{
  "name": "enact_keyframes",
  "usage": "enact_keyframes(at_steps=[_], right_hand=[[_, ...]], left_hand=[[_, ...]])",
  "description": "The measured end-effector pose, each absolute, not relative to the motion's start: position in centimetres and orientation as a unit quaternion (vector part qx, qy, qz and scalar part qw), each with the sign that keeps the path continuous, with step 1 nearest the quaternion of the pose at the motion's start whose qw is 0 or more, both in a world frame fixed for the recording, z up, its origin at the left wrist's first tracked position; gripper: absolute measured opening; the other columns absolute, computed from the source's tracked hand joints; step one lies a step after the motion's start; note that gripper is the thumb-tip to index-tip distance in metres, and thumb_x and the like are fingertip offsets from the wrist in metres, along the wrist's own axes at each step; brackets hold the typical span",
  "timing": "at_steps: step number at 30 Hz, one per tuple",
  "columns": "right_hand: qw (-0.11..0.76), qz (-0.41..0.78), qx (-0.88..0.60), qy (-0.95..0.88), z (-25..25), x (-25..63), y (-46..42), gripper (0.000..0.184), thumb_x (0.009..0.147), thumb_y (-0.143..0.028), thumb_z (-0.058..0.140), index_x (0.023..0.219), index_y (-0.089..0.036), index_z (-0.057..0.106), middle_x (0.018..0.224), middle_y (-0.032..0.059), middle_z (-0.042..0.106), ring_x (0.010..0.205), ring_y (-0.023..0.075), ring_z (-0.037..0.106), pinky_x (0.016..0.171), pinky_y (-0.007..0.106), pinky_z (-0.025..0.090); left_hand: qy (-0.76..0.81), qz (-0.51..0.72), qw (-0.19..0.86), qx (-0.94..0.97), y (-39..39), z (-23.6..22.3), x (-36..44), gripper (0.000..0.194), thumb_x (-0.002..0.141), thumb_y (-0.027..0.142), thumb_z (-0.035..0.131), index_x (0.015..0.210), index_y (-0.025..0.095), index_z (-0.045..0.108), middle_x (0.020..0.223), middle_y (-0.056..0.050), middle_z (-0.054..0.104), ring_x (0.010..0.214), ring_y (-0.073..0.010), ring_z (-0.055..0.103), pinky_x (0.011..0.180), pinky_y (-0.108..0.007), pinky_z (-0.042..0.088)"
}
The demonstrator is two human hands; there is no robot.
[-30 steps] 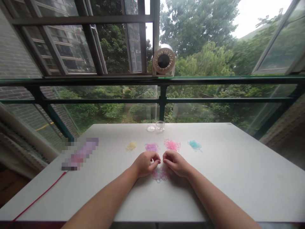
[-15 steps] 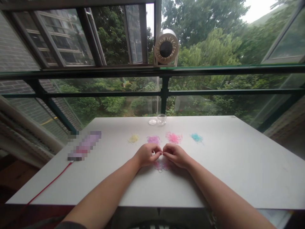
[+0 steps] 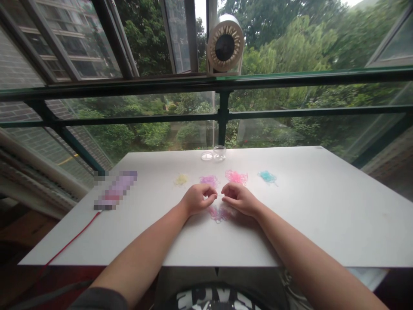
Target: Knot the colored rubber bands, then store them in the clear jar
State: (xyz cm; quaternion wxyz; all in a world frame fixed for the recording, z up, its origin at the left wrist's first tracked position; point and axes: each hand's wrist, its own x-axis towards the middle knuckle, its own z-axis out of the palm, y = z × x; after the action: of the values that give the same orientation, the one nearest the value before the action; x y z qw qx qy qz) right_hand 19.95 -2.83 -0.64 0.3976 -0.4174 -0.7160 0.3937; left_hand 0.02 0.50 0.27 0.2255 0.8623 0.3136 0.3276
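Observation:
Over the middle of the white table [image 3: 129, 241], my left hand [image 3: 200, 199] is curled, with thumb and index tip close together. Whatever it may pinch is too small to make out. Just across a narrow gap, my right hand [image 3: 238, 198] has its thumb and index finger apart, and nothing shows between them. Below and between both hands lies a mixed pile of small rubber bands [image 3: 219, 214], partly covered by them. Beyond the fingers are a purple pile of bands [image 3: 208, 180] and a pink pile of bands [image 3: 236, 176].
A yellow pile of bands [image 3: 181, 179] lies to the left, a blue pile of bands [image 3: 267, 176] to the right. Two clear round dishes [image 3: 220, 155] stand at the back edge. A blurred-out device [image 3: 118, 191] with a red cable [image 3: 74, 237] lies at left.
My hands have moved slightly apart from where their fingertips met. The right thumb and index finger have opened. The view has tilted down a little.

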Motion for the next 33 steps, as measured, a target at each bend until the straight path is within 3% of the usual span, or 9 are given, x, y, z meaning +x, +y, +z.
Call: enact_keyframes(at_steps=[9, 22, 33], right_hand=[[0.371, 0.312, -0.428, -0.763, -0.4, 19.6, -3.0, 0.005, 0.077, -0.018, 0.05, 0.073, -0.018, 0.05, 0.06, -0.0028, 0.046, 0.057, 0.0106, 0.04, 0.053, 0.023, 0.034], [0.367, 0.333, -0.445, -0.746, -0.4, 19.9, -3.0, 0.005, 0.077, -0.021, 0.052, 0.072, -0.019, 0.05, 0.055, -0.0047, 0.043, 0.051, 0.0094, 0.038, 0.048, 0.023, 0.03], [0.357, 0.33, -0.448, -0.75, -0.3, 20.2, -3.1, 0.006, 0.078, -0.019, 0.05, 0.072, -0.019, 0.048, 0.058, -0.0039, 0.045, 0.052, 0.0095, 0.039, 0.051, 0.023, 0.032]], left_hand=[[0.299, 0.31, 0.232, 0.872, 0.2, 0.3, 0.4, 0.01, 0.074, 0.02, 0.056, 0.075, 0.016, 0.065, 0.067, 0.0, 0.064, 0.061, -0.01, 0.055, 0.062, -0.022, 0.044], [0.304, 0.307, 0.258, 0.864, 0.5, 0.3, -0.1, 0.015, 0.073, 0.027, 0.062, 0.081, 0.016, 0.066, 0.074, -0.003, 0.068, 0.064, -0.0114, 0.059, 0.065, -0.023, 0.047], [0.308, 0.293, 0.246, 0.871, 0.6, 0.5, -0.3, 0.01, 0.074, 0.019, 0.055, 0.072, 0.016, 0.064, 0.065, 0.0, 0.063, 0.06, -0.0095, 0.054, 0.062, -0.021, 0.043]])
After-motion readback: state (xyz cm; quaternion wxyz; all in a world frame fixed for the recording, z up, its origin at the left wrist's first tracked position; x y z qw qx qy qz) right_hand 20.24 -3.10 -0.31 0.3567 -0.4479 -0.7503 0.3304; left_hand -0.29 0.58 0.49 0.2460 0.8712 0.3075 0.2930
